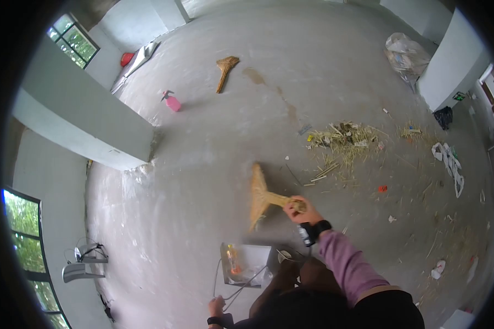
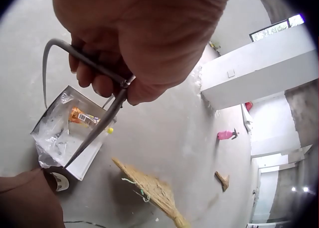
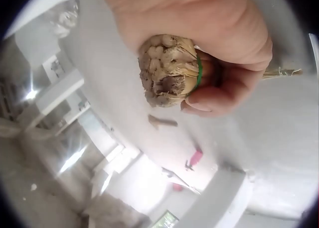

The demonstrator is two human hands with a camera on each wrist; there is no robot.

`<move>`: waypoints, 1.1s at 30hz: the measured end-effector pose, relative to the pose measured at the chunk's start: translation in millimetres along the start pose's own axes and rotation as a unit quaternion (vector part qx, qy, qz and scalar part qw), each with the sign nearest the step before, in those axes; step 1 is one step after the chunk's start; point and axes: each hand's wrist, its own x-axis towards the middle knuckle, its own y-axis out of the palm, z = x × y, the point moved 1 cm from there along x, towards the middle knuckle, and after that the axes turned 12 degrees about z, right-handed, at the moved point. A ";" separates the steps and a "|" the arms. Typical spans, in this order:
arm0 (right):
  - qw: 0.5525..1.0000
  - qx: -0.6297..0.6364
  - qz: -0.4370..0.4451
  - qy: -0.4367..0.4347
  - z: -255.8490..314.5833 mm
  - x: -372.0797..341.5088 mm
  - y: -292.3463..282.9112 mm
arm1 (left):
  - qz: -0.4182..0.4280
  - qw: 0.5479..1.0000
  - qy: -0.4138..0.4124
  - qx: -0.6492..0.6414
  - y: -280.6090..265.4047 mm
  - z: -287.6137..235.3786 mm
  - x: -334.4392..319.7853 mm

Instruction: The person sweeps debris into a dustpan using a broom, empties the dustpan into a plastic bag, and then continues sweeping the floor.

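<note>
The right hand (image 1: 303, 211) curls round the broom (image 1: 261, 196), whose head points to nine o'clock; the left hand (image 1: 217, 307) grips the dustpan (image 1: 258, 254) handle, the pan at its one o'clock.

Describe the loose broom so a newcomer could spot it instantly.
Find the thick pillar at the head view's left. Past its foot is a pink spray bottle; the loose broom lies to its upper right. The right hand grips the other broom, not this one.
</note>
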 end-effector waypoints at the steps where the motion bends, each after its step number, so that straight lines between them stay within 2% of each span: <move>1: 1.000 -0.005 0.008 -0.009 16.1 -17.3 6.8 | -0.002 1.000 -0.004 0.005 3.8 -9.0 3.9; 3: 0.998 -0.037 0.013 -0.046 41.0 -61.7 26.7 | -0.001 1.000 -0.005 0.016 12.7 -24.9 11.7; 5: 0.990 -0.060 -0.002 -0.127 70.3 -108.0 34.1 | 0.000 0.999 0.005 0.032 18.9 -44.6 11.3; 8: 0.958 -0.142 -0.005 -0.248 107.2 -140.0 52.2 | -0.010 1.000 0.019 0.006 31.1 -86.3 33.7; 11: 0.962 -0.129 -0.055 -0.236 129.8 -139.0 77.0 | -0.028 0.999 0.011 0.033 33.8 -126.8 53.2; 14: 0.949 -0.190 -0.096 -0.234 99.9 -124.2 121.3 | -0.045 0.999 0.008 0.012 43.9 -169.3 46.6; 17: 0.983 -0.139 -0.058 -0.104 105.0 -106.4 121.5 | -0.042 0.999 0.009 0.000 62.4 -201.0 57.7; 20: 0.969 -0.224 -0.069 -0.075 103.3 -83.0 151.3 | -0.049 0.999 0.005 0.006 72.0 -221.2 65.1; 23: 0.963 -0.261 -0.018 -0.060 102.3 -48.1 188.3 | -0.043 0.999 0.007 0.032 94.3 -248.0 73.3; 25: 0.869 -0.488 0.058 -0.059 117.3 -8.3 187.5 | -0.041 0.999 0.010 0.035 112.1 -270.1 77.9; 27: 0.944 -0.324 0.058 -0.007 145.3 51.5 165.8 | -0.027 0.999 0.017 0.041 126.5 -289.8 84.9; 30: 0.957 -0.289 0.011 0.019 173.2 104.6 183.6 | -0.008 0.998 0.024 0.050 146.2 -319.8 103.7; 32: 0.972 -0.236 0.009 0.004 201.7 132.4 175.3 | 0.004 0.998 0.031 0.052 161.4 -341.8 115.0; 33: 0.977 -0.214 0.009 -0.010 212.9 141.9 173.6 | 0.026 0.991 0.058 0.121 162.3 -351.7 126.8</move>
